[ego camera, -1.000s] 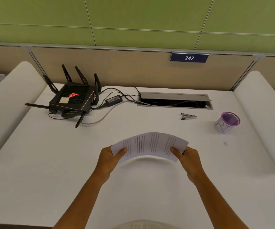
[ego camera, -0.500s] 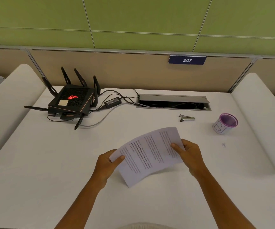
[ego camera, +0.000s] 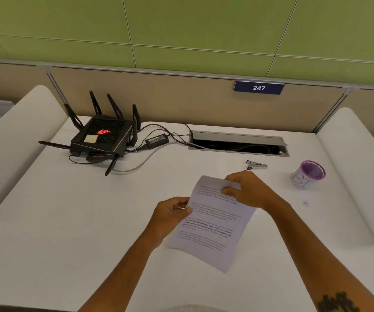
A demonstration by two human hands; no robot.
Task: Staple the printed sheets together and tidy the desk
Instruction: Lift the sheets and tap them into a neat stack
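Both hands, left hand point(ego camera: 170, 216) and right hand point(ego camera: 246, 191), pinch the printed sheets point(ego camera: 213, 224) mid-frame, likely squaring them for the stapler point(ego camera: 256, 165)

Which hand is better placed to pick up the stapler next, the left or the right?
Probably the right hand: it grips the sheets at their top edge, just in front of the stapler. The left hand holds the sheets' left edge, farther away.

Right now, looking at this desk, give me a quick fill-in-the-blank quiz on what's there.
1. Both hands hold the printed ____ above the desk.
2. The sign on the partition reads ____.
3. The stapler lies on the desk between the cable tray and the ____ hand.
4. The cup has a ____ rim.

Missing: sheets; 247; right; purple
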